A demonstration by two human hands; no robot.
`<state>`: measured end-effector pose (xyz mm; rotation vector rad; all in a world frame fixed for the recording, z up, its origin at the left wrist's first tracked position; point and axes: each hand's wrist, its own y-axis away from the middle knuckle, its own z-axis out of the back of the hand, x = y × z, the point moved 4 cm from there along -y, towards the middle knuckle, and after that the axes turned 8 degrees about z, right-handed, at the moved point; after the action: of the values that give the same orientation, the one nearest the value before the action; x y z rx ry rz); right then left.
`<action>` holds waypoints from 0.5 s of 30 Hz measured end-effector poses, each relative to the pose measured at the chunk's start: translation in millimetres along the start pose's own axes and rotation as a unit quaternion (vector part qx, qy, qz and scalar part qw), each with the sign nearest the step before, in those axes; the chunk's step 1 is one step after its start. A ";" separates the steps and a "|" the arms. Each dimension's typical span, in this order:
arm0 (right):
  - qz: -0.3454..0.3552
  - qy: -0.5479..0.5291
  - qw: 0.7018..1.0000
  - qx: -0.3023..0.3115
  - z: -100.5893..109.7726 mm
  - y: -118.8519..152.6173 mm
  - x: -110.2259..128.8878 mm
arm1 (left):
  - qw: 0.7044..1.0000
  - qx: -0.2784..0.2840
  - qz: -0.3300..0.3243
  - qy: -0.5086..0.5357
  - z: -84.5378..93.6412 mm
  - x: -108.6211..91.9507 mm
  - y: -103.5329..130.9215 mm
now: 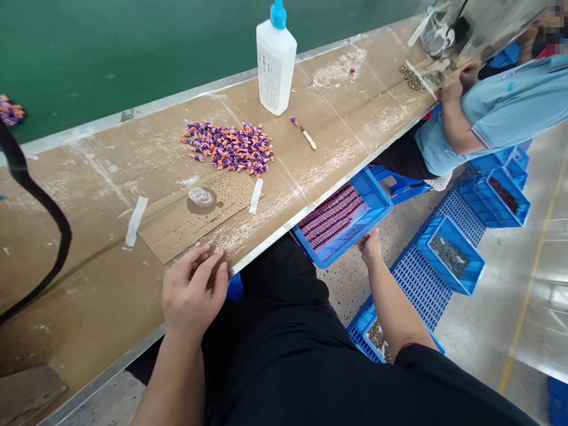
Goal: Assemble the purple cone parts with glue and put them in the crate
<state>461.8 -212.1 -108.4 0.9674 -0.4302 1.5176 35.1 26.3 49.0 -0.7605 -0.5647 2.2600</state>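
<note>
My left hand [193, 290] rests at the table's front edge, fingers apart and bent, holding nothing. My right hand [370, 247] is at the near outer rim of a blue plastic tray [326, 258], its fingers curled against the side and partly hidden. Inside the tray lie rows of purple, pink and orange small pieces [332, 216]. Beyond my left hand is a sheet of brown cardboard [171, 231], taped down and speckled with wet drops. A small clear round dish [201, 197] sits on it. Behind it is a pile of loose purple and orange pieces [233, 145].
A white bottle with a blue cap [276, 68] stands at the back. A small white-handled tool [307, 138] lies nearby. A black hose [53, 213] bends along the left. Right, a co-worker in a blue shirt [501, 112] sits beside blue bins [457, 254] on a slatted platform [412, 284].
</note>
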 end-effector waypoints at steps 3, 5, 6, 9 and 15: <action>0.072 0.142 0.986 -0.041 22.3 -16.6 24.6 | 1.000 -0.002 0.005 -0.004 0.0 0.6 1.7; 0.127 0.232 0.964 -0.034 26.2 -29.9 46.9 | 1.000 -0.006 0.009 0.001 -0.3 1.3 3.0; 0.154 0.274 0.949 -0.011 22.8 -36.9 57.7 | 1.000 -0.007 0.011 0.003 -0.5 1.7 3.6; 0.195 0.388 0.895 0.105 -1.9 -56.8 80.7 | 1.000 -0.006 0.016 0.008 -1.2 2.9 5.2; 0.162 0.563 0.778 0.228 -40.7 -78.4 90.9 | 1.000 -0.012 0.020 0.008 -0.3 4.0 6.9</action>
<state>529.2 -107.9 -82.4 0.1630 0.7077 2.2680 29.8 24.5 43.5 -0.8081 -0.5734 2.2862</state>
